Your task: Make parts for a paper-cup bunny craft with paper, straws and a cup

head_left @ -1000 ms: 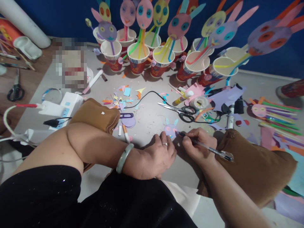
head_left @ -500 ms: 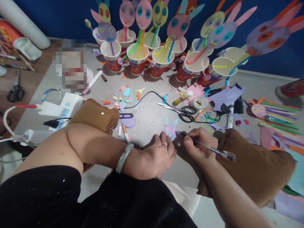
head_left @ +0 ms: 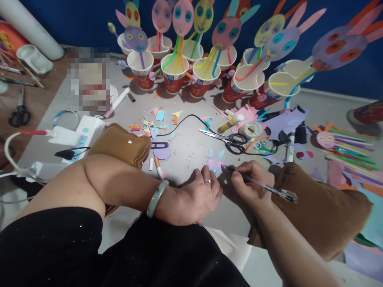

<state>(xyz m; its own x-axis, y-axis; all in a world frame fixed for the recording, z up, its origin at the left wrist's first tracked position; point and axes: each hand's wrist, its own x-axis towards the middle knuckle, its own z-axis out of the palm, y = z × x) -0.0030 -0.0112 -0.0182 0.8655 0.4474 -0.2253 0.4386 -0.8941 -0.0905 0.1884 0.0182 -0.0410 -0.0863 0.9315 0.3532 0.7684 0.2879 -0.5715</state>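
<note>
A small purple paper rabbit face [head_left: 213,163] with blue ears and pink eyes lies on the grey table. My left hand [head_left: 199,197] rests palm down at its lower edge, fingers lying together against the table; their tips are partly hidden. In my right hand [head_left: 254,181] is a black gel pen [head_left: 271,189], gripped between thumb and fingers. Its tip is at the right side of the face, close to a pink eye. Black-handled scissors [head_left: 235,142] lie half-open just beyond the face. An orange marker [head_left: 158,166] and purple paper ovals [head_left: 162,152] lie left of my hand.
Paper cups [head_left: 176,75] with straw-bodied paper faces line the blue wall. Paper scraps [head_left: 155,123] and a thin black cable [head_left: 182,118] lie mid-table. Brown cushions [head_left: 317,211] flank my arms. A power strip [head_left: 88,133] is at left, straws [head_left: 356,145] at right.
Both hands keep nearly the same place, with the pen tip still at the face's right side. The view has shifted very slightly.
</note>
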